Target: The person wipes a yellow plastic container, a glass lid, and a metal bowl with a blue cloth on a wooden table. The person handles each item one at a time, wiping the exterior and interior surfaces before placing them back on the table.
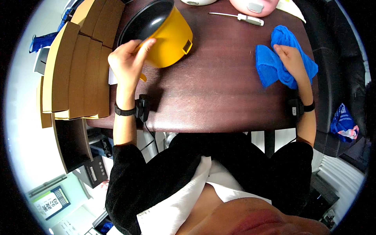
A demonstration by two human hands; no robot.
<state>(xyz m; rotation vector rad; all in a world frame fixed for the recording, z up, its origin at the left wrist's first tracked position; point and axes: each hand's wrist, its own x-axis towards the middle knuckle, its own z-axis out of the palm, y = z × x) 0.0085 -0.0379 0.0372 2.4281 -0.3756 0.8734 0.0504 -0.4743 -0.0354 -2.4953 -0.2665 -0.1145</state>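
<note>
My left hand (129, 58) grips the near rim of a yellow pot (171, 41) with a dark inner surface. The pot is tilted, its opening towards the upper left, at the table's far left. At the right, my right hand (290, 60) is closed on a bunched blue cloth (265, 69) lying on the table. Between the pot and the cloth, near the far edge, lies a screwdriver (251, 20) with a grey and white handle. A pink rounded appliance (255, 6) and a white one (198, 1) stand behind it, both cut off by the picture's edge.
Cardboard boxes (79, 73) are stacked along the left side of the dark red-brown table (211, 97). A black sofa (326, 73) stands beyond its right edge. Each wrist wears a strapped black device, with a cable hanging from the left one.
</note>
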